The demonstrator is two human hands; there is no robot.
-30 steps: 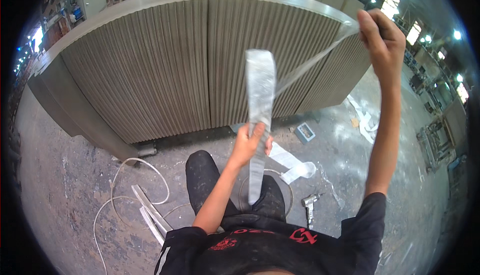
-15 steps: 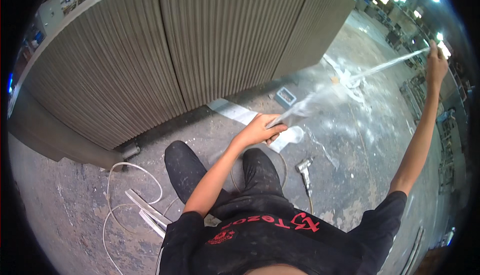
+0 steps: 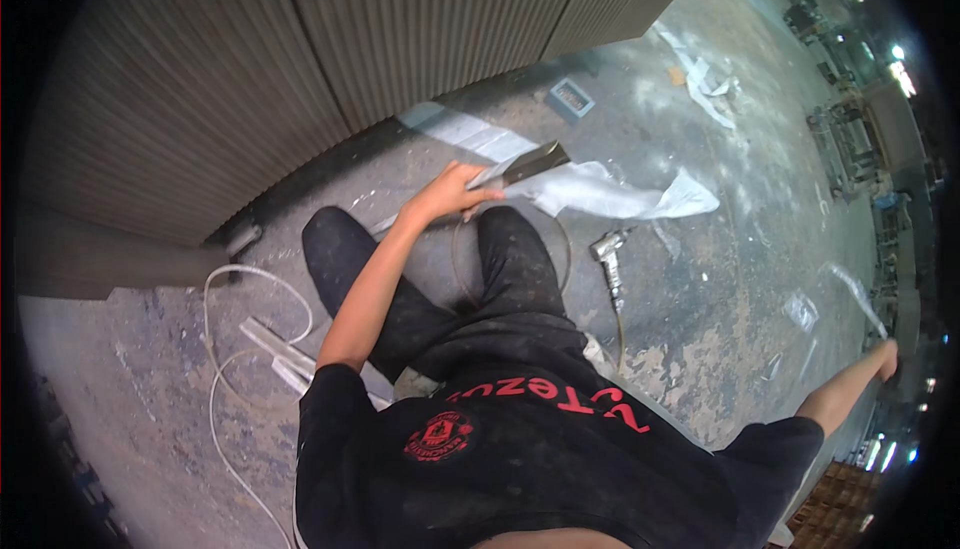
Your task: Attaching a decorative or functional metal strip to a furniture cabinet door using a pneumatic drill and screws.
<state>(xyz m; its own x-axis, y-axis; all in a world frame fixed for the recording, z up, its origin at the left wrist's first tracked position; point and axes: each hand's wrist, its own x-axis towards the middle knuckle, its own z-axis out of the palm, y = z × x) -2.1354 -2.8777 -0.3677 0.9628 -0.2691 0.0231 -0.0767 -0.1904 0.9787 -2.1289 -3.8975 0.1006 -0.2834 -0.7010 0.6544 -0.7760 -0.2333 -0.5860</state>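
Observation:
My left hand (image 3: 452, 192) is closed around a dark, shiny, square-edged metal piece (image 3: 538, 163) above my knees. Its far end shows bare, while the rest runs back into my grip and is partly hidden. White translucent plastic film (image 3: 620, 195) hangs from this piece and trails off to the right. Out at the far right, at arm's length, my right hand (image 3: 886, 359) is closed on a narrow strip of clear film (image 3: 858, 295) that streams away from it.
A large ribbed grey-brown panel (image 3: 420, 39) stands ahead. On the concrete floor are a small blue-grey box (image 3: 571, 98), a pneumatic tool (image 3: 610, 254) with a hose, a looped pale hose (image 3: 207, 319), white strips (image 3: 275, 344) and film scraps (image 3: 710, 89).
My right hand has swung down and outward with a film strip. The film stretched between my hands is now parted. The metal piece in my left hand shows its bare end.

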